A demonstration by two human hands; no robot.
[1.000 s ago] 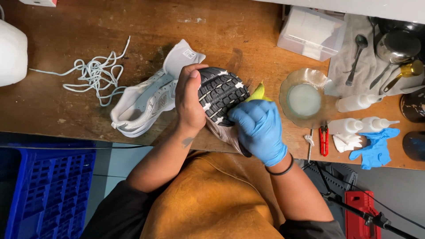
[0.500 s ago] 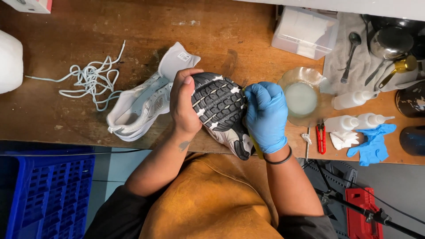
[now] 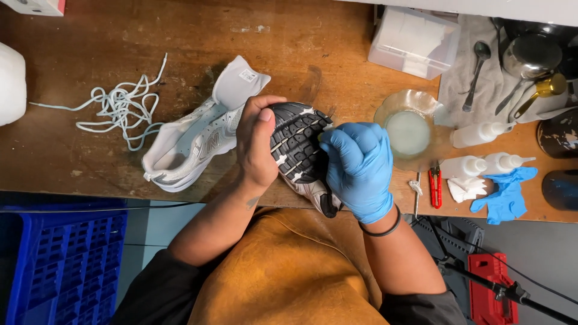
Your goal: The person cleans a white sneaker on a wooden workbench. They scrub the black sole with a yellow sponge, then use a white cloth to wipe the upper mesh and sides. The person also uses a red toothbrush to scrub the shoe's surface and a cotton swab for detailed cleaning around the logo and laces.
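Note:
My bare left hand (image 3: 257, 141) grips a sneaker (image 3: 298, 144) turned sole up, its black tread facing me. My right hand (image 3: 356, 170), in a blue glove, presses on the sole's right side; it is closed around a yellow-green brush that is almost wholly hidden under the fingers. The shoe is held over the near edge of the wooden bench (image 3: 180, 36). A second, white unlaced sneaker (image 3: 192, 144) lies on its side just left of my left hand.
Loose pale laces (image 3: 117, 105) lie at the left. Right of the shoe stand a glass bowl of cloudy liquid (image 3: 409, 129), squeeze bottles (image 3: 481, 164), red snips (image 3: 435, 183), a spare blue glove (image 3: 506, 195) and a clear plastic box (image 3: 415, 42). A blue crate (image 3: 60, 265) sits below left.
My gloved right hand slid up along the sole and back to its middle. The brush's yellow tip, plain one second ago, is now covered. The shoe tilted slightly.

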